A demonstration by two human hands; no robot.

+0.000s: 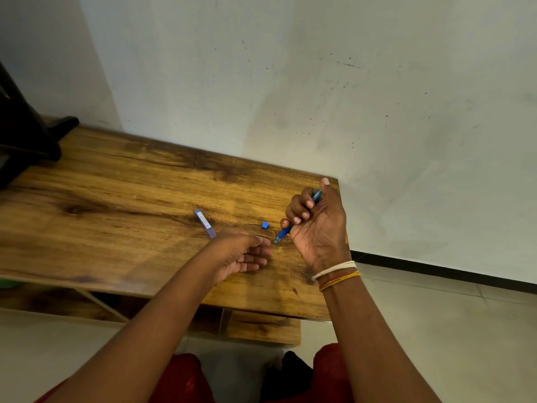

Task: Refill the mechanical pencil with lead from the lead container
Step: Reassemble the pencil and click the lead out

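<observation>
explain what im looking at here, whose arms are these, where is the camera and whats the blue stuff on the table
There is one picture, taken by a wide-angle camera worn on a person's head, looking forward and down. That is why the two bare arms reach in from the bottom edge: they are the wearer's own.

The right hand, with threads around its wrist, is closed around a blue mechanical pencil, tip pointing down towards the wooden table. The thumb sits at the pencil's upper end.

The left hand is open, palm turned up, holding nothing, its fingertips close to the pencil tip.

On the table lie a slim clear lead container and a small blue cap, apart from each other. Where the cap comes from I cannot tell.
</observation>
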